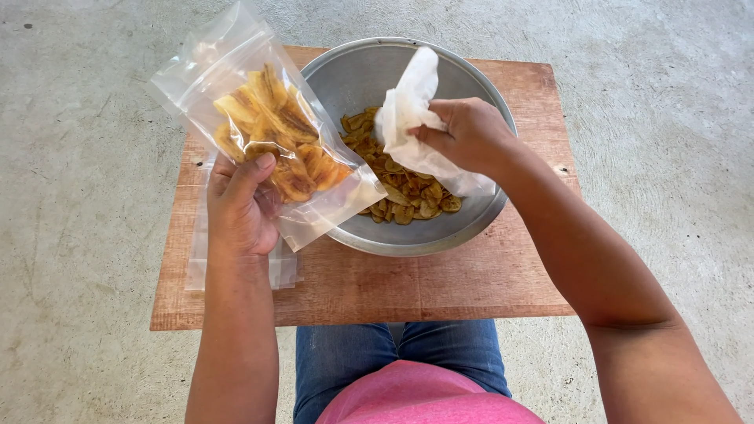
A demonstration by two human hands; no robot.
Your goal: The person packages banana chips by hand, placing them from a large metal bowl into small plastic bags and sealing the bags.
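My left hand [239, 206] holds up a clear plastic zip bag [259, 126] part-filled with golden fried chips, tilted over the left side of the table. My right hand [470, 132] is shut on a crumpled white plastic sheet [408, 102] over a wide metal bowl [369, 74]. Several more chips [408, 192] lie in the bottom of the bowl, right under that hand.
The bowl stands on a small reddish wooden table [440, 283] set on a grey concrete floor [78, 196]. A stack of empty clear bags [283, 267] lies flat on the table under my left hand. My knees in blue jeans [353, 357] are at the table's near edge.
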